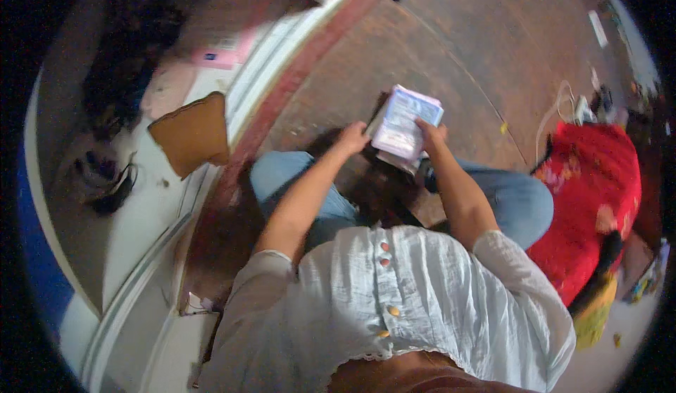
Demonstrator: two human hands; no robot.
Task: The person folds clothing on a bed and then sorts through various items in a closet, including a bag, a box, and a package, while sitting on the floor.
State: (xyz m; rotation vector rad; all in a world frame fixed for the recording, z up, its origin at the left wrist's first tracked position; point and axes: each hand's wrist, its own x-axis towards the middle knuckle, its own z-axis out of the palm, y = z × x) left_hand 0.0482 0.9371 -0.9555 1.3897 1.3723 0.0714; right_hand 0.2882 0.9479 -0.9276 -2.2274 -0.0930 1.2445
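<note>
Over my crossed legs I hold a stack of flat, white-and-lilac printed booklets or packets [401, 127]; their exact kind is too blurred to tell. My left hand [354, 138] grips the stack's left edge, fingers hidden behind it. On the right side my right hand [432, 134] is closed on the stack, its thumb lying across the top cover. Lower pieces of the pile stick out beneath the top one, towards me.
Brown floor [338, 76] spreads ahead, bordered at left by a white raised ledge [243, 101] bearing a brown cushion [193, 136] and pink papers [224, 54]. At right lies a red cloth [588, 189], with another person's hand [605, 219] on it. A pale cable [541, 129] runs nearby.
</note>
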